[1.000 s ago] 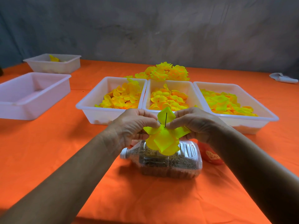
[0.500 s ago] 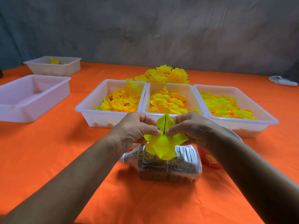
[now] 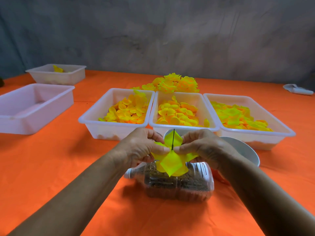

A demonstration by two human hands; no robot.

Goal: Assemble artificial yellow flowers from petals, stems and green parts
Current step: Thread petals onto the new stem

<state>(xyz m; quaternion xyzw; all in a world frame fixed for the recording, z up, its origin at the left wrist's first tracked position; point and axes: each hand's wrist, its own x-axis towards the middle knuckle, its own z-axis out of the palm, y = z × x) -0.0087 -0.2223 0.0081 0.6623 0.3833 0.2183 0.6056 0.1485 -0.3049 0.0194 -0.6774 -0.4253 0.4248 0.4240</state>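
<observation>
1. Orange cloth (image 3: 51, 167) covers the table under a grey wall; three tubs of petals sit across mid-frame, the middle tub (image 3: 183, 128) just behind the hands.
2. Left hand (image 3: 141, 149) and right hand (image 3: 204, 147) pinch the yellow flower (image 3: 170, 162) at its centre, fingertips curled round the base of the thin dark stem (image 3: 173, 138), at centre frame above the bottle (image 3: 179, 184).
3. Since a second ago the flower sits slightly lower, the petals are pressed further down and more stem stands clear above them; I judge this layer nearly seated.
4. Hidden: the stem's lower end, any green part, and the fingertips under the petals. A white bowl (image 3: 247, 150) and a red thing are mostly behind the right hand. Finished flowers (image 3: 173, 83) lie piled beyond the tubs.
</observation>
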